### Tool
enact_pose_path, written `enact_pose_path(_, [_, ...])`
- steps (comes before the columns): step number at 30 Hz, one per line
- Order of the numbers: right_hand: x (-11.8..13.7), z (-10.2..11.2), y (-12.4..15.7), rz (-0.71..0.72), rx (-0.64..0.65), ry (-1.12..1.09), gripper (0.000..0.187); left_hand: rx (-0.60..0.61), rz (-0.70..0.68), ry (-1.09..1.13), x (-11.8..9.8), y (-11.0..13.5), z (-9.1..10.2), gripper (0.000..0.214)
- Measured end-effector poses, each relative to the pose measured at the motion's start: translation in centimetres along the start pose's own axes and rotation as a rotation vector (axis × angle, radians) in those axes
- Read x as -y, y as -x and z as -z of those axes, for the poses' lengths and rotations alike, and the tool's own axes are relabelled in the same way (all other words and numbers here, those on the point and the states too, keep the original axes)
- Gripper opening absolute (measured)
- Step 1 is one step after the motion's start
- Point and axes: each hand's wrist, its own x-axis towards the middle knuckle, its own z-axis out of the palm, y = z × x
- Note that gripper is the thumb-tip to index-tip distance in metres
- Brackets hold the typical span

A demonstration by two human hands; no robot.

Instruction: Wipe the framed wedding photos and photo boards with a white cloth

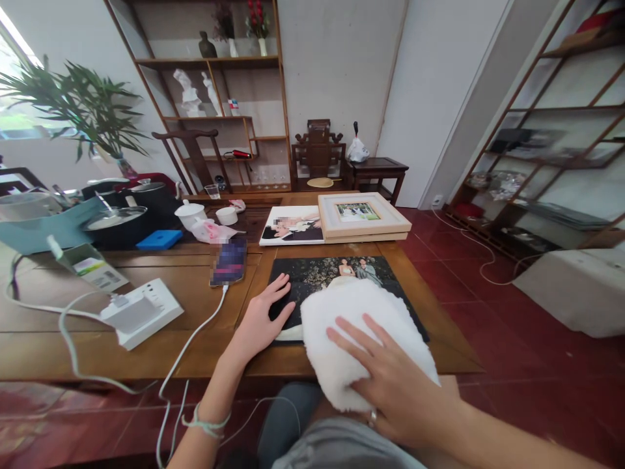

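Note:
A dark photo print (317, 270) of a couple lies flat near the table's front edge. My left hand (261, 319) rests at its left side, fingers and thumb spread apart, the fingertips touching the print's dark surface. Over the lower right part of the print lies a white fluffy cloth (325, 319), which hides much of the picture. My right hand (385, 371) is on top of the cloth, fingers stretched across it and the thumb pressed into its near edge, holding it against the print.
Behind the print sit a white-edged photo panel (293, 225) and stacked wooden frames (364, 218). To the left are a phone (229, 260) on a cable, a white power strip (146, 312), an opened small box (95, 267), a blue box (160, 239) and black pots (114, 225).

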Motion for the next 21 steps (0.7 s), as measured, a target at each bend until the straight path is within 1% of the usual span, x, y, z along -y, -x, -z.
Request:
enact_pose_path(1, [0.1,0.1,0.0,0.018,0.004,-0.012,0.017,0.001,-0.005,-0.001,0.0,0.0,0.0,0.039])
enact_pose_path(3, [-1.0,0.4,-0.6,0.016,-0.016,-0.018,0.021,0.003,-0.022,-0.004,0.1,0.0,0.1,0.038])
enact_pose_path(5, [-3.4,0.7,-1.7,-0.045,-0.061,0.011,0.026,0.008,-0.037,-0.007,0.2,0.0,0.1,0.038])
enact_pose_path(8, [-8.0,1.1,-3.4,-0.197,-0.128,0.126,0.029,0.012,-0.044,-0.007,0.4,0.1,0.1,0.038])
enact_pose_path(10, [-10.7,1.1,-4.4,-0.286,-0.164,0.206,0.032,0.009,-0.046,-0.006,0.5,0.1,0.0,0.039])
enact_pose_path(12, [-12.2,1.0,-5.0,-0.338,-0.187,0.247,0.032,0.003,-0.049,-0.006,0.5,0.1,0.0,0.040])
enact_pose_path(13, [-12.3,1.0,-5.2,-0.349,-0.194,0.256,0.032,0.000,-0.049,-0.008,0.5,0.1,-0.1,0.039])
enact_pose_path(14, [-12.1,0.8,-5.3,-0.348,-0.195,0.259,0.032,-0.002,-0.049,-0.010,0.5,0.1,-0.1,0.039])
enact_pose_path(16, [-10.4,0.6,-5.1,-0.314,-0.185,0.245,0.030,-0.009,-0.049,-0.016,0.5,0.1,-0.1,0.039])
enact_pose_path(21, [-3.1,0.2,-2.8,-0.104,-0.103,0.081,0.024,-0.017,-0.063,-0.025,0.4,0.1,-0.1,0.037])
